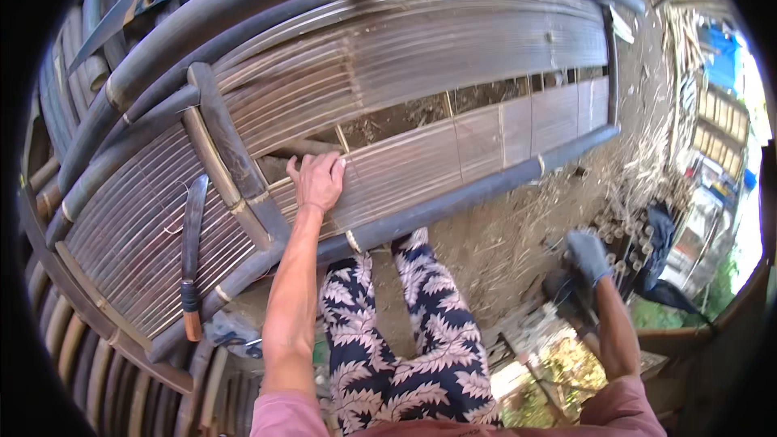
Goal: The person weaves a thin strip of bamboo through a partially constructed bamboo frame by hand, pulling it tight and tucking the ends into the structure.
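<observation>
Leaf-print trousers [421, 356] up front; left hand [317, 181] flat, fingers spread on long grey slatted bamboo panel [453, 73], running left–right. Gloved right hand [588, 255] low at right, grip unclear. Curved wood-handled knife [193, 243] lies on panel, tip up.

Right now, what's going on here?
A person sits at a slatted bamboo frame panel. The bare left hand rests flat on the split slats beside a gap in the panel. The right hand, in a grey glove, reaches down toward dark things on the ground. A curved wooden-handled knife lies on the slats, untouched.
</observation>
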`<control>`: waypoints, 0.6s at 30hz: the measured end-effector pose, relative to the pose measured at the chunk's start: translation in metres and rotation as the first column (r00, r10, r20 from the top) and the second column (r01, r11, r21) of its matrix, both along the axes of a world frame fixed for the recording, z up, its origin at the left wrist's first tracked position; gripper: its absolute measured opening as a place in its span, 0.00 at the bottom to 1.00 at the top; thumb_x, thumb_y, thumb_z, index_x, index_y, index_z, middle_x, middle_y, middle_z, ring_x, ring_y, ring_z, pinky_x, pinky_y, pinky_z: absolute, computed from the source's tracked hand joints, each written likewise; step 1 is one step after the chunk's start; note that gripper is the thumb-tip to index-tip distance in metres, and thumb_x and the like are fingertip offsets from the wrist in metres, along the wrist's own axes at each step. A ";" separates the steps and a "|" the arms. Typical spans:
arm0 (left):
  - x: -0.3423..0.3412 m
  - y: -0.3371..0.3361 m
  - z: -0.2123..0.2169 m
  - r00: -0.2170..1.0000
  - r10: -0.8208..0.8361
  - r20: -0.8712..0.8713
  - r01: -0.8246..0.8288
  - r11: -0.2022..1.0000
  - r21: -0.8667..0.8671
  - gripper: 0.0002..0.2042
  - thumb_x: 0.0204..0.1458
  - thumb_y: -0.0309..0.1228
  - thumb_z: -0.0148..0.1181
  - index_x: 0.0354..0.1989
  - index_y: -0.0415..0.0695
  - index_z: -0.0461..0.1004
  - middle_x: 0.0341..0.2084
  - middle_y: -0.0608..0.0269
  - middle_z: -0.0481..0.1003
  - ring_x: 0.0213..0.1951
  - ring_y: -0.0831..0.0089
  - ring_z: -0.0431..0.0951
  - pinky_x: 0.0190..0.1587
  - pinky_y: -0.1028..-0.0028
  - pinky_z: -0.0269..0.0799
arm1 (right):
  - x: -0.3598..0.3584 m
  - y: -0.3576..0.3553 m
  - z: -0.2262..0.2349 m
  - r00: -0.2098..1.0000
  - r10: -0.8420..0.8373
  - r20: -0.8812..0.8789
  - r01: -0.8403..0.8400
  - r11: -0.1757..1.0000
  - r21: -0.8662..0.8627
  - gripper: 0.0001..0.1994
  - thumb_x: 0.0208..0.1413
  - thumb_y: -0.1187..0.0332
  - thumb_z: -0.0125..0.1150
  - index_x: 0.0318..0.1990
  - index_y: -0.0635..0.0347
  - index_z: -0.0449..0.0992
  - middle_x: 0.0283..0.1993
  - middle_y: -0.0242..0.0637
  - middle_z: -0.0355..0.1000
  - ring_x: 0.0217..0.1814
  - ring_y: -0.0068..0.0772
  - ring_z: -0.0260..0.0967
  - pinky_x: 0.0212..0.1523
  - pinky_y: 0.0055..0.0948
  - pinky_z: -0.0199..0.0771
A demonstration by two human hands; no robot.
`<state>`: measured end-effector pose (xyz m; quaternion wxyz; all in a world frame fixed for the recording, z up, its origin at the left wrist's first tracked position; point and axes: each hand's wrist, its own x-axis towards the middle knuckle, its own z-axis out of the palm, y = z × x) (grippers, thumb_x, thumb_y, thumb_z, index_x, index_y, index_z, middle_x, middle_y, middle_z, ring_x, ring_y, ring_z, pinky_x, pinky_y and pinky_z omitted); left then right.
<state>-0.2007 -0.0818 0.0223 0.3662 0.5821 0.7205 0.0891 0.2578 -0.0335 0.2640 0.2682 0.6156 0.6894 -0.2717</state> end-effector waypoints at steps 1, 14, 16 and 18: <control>0.002 -0.008 -0.003 1.000 0.003 -0.002 -0.004 1.000 -0.008 0.15 0.54 0.39 0.57 0.47 0.49 0.76 0.43 0.60 0.77 0.50 0.56 0.71 0.61 0.48 0.51 | -0.003 0.010 0.003 0.999 -0.049 -0.004 0.050 0.998 0.029 0.08 0.57 0.68 0.48 0.30 0.59 0.72 0.29 0.46 0.69 0.34 0.50 0.69 0.37 0.45 0.69; 0.025 0.031 0.012 0.997 -0.030 -0.064 -0.001 0.905 -0.426 0.18 0.45 0.31 0.56 0.47 0.41 0.74 0.44 0.48 0.76 0.51 0.48 0.74 0.56 0.56 0.65 | -0.148 -0.066 -0.153 0.797 0.044 -0.602 0.052 0.989 0.141 0.10 0.49 0.71 0.56 0.40 0.57 0.72 0.36 0.40 0.70 0.41 0.45 0.70 0.40 0.43 0.71; 0.018 0.044 0.000 0.998 -0.016 -0.057 -0.017 0.847 -0.531 0.14 0.44 0.31 0.54 0.39 0.42 0.79 0.36 0.48 0.79 0.43 0.48 0.78 0.49 0.57 0.71 | -0.156 -0.063 -0.166 0.749 0.079 -0.658 0.079 0.975 0.206 0.12 0.43 0.73 0.58 0.39 0.56 0.71 0.31 0.37 0.68 0.36 0.44 0.68 0.37 0.42 0.70; 0.003 0.040 -0.008 0.997 0.022 0.072 0.020 0.846 -0.533 0.15 0.44 0.34 0.55 0.39 0.43 0.79 0.40 0.48 0.79 0.46 0.48 0.77 0.52 0.55 0.69 | -0.162 -0.054 -0.180 0.753 0.129 -0.645 0.055 0.965 0.257 0.13 0.43 0.73 0.57 0.39 0.56 0.70 0.31 0.37 0.68 0.36 0.44 0.68 0.37 0.42 0.69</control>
